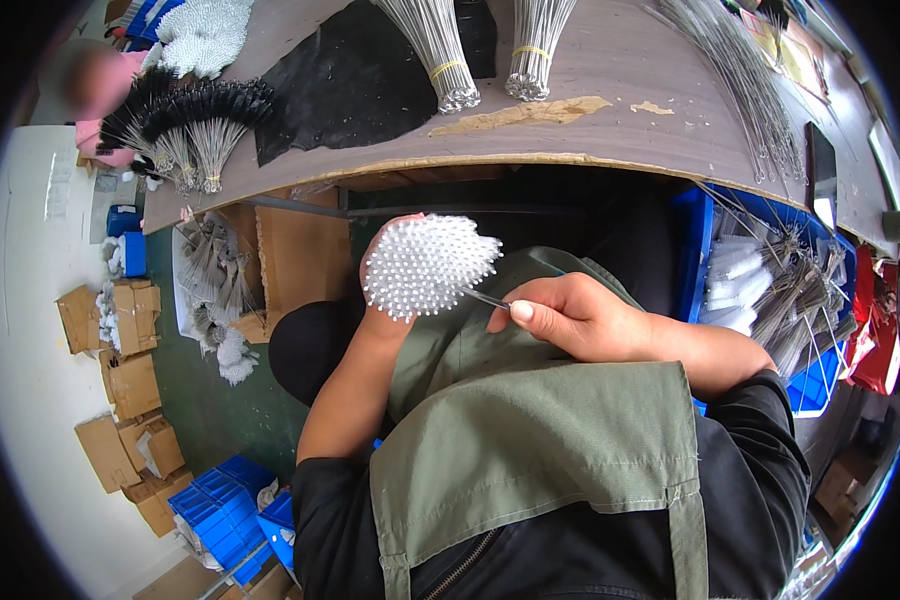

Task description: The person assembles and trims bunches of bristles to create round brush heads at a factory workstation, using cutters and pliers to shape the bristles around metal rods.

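A thick bundle of thin white-tipped brushes (430, 268) is held over my lap with its tips facing up. My left hand (373, 268) is wrapped round its left side; most of those fingers are hidden behind the bundle. At the bundle's lower right, my right hand (582, 316) pinches a thin dark metal rod (486, 298) between thumb and forefinger. The rod's far end meets the edge of the white tips, and I cannot tell whether it belongs to one of the brushes.
Ahead, the table (610, 135) bears tied wire bundles (450, 85), black-bristled brushes (195, 125), a black sheet (345, 90) and loose wires (745, 90). A blue crate (695, 255) with brushes stands right. Cardboard boxes (135, 385) and blue bins (225, 510) are left. Another person (110, 85) sits far left.
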The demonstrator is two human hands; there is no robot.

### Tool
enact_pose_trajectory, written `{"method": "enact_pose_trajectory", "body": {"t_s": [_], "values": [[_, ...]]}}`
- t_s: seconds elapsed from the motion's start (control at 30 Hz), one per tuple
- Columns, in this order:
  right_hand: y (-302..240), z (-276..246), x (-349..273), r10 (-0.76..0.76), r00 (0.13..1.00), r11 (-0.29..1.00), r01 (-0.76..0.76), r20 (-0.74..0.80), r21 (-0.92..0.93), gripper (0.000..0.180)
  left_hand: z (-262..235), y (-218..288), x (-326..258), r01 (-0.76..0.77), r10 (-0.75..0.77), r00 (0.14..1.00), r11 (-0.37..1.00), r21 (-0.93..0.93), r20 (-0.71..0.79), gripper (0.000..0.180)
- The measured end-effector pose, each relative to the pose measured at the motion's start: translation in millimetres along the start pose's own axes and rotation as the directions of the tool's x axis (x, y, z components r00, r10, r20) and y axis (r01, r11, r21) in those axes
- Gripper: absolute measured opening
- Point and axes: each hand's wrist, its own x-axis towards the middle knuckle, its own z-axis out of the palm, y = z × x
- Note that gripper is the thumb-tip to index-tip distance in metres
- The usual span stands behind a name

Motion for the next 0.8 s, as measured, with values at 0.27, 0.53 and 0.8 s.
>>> {"method": "enact_pose_trajectory", "body": {"t_s": [0.27,0.53,0.8], "values": [[-2,-4,2,-0.056,0.997,0.996,0.053,-0.044,-0.069,0.042,-10,-21,6,-0.04,0.009,0.991,0.972,-0.232,-0.135,0.028],[-12,-2,2,0.116,0.993,0.993,-0.116,0.005,-0.021,0.043,-28,-30,-1,-0.143,0.119,0.99,0.836,0.53,0.079,0.041],[-7,-5,-1,0.1,0.995,0.995,-0.101,0.012,0.028,0.043,26,32,14,-0.463,0.325,0.876,0.363,0.809,0.356,0.024]]}}
